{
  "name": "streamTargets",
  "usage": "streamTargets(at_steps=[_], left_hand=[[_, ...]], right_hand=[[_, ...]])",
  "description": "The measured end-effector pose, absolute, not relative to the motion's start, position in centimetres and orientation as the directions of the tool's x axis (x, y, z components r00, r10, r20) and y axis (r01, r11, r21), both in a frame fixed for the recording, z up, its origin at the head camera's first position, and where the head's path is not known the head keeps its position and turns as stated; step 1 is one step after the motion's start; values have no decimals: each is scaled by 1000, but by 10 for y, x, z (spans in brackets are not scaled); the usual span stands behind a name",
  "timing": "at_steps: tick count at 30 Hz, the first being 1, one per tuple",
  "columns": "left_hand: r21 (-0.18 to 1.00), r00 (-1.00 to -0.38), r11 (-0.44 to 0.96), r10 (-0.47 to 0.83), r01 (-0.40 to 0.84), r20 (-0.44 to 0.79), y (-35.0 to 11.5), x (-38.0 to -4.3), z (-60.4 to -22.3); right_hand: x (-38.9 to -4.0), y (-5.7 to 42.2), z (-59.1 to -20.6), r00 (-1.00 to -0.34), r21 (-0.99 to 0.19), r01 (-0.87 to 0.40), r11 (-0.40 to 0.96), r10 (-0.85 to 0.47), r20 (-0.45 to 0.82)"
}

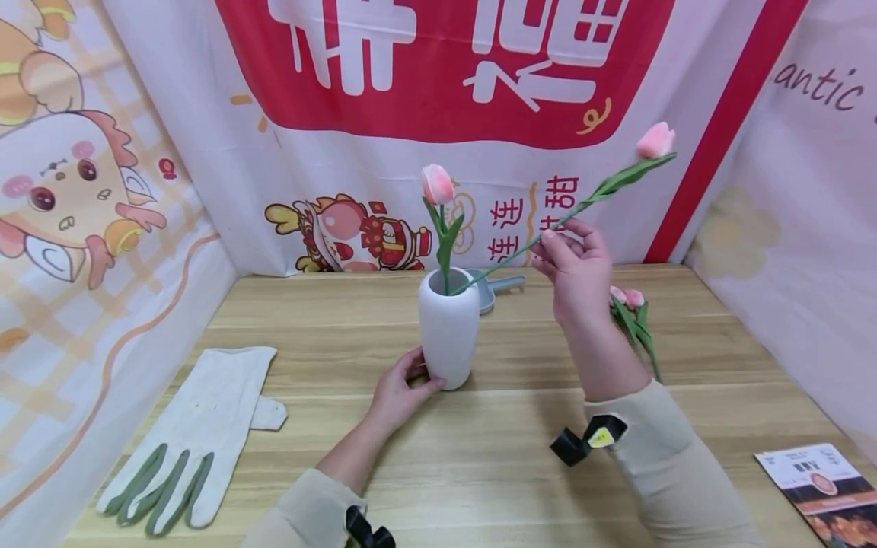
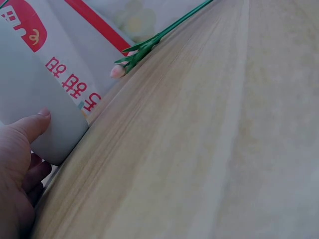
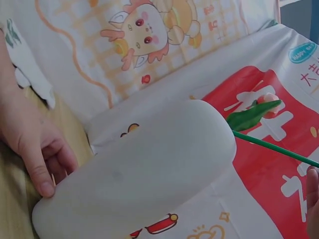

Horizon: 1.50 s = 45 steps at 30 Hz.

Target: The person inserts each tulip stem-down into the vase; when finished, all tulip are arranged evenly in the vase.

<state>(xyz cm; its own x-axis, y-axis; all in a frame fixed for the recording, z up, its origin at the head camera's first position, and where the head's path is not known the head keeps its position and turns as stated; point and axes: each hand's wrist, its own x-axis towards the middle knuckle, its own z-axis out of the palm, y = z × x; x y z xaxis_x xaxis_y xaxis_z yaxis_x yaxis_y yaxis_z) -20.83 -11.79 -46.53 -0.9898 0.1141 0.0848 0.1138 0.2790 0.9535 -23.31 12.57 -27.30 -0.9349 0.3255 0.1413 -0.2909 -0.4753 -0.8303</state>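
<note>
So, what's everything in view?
Rounded vase: one, white, centre
Upright tulip: one, pink, in vase
Slanted tulip: one, pink, stem at vase mouth
Lying tulips: two visible, pink, right
Handled scoop: one, grey, behind vase
Cloth glove: one, white-green, left
Printed card: one, multicoloured, front right
Wooden table: one, brown, beneath
Fabric hangings: several, mostly white, around
Sleeves: two, beige, forearms
Wrist devices: two, black, wrists
Left grip: one, bare, on vase
Right grip: one, bare, on slanted tulip

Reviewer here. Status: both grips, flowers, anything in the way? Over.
Left grip holding vase near its base. Right grip pinching angled tulip by its stem, at vase's opening. Upright tulip in vase; nothing else seen in the way.
</note>
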Motion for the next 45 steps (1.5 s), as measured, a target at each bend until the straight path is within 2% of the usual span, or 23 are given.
streamTargets(at_steps=[8,17,31,39,45], left_hand=[[953,-991,284,110,105,76,-117,-206,-463],[954,-991,285,113,95,65,-117,-205,-462],[950,-988,286,117,129,99,-117,-207,-466],[951,-989,285,122,117,85,-118,-208,-467],[950,-990,292,118,110,78,-118,-208,-465]], right_hand=[[-235,112,-275,-933,-885,-296,-359,305,188],[-238,98,-281,-932,-938,-321,-134,222,287],[-242,79,-295,-923,-914,-369,167,52,382],[-242,77,-300,-938,-903,-340,262,-30,344],[-242,75,-301,-937,-897,-344,276,-37,348]])
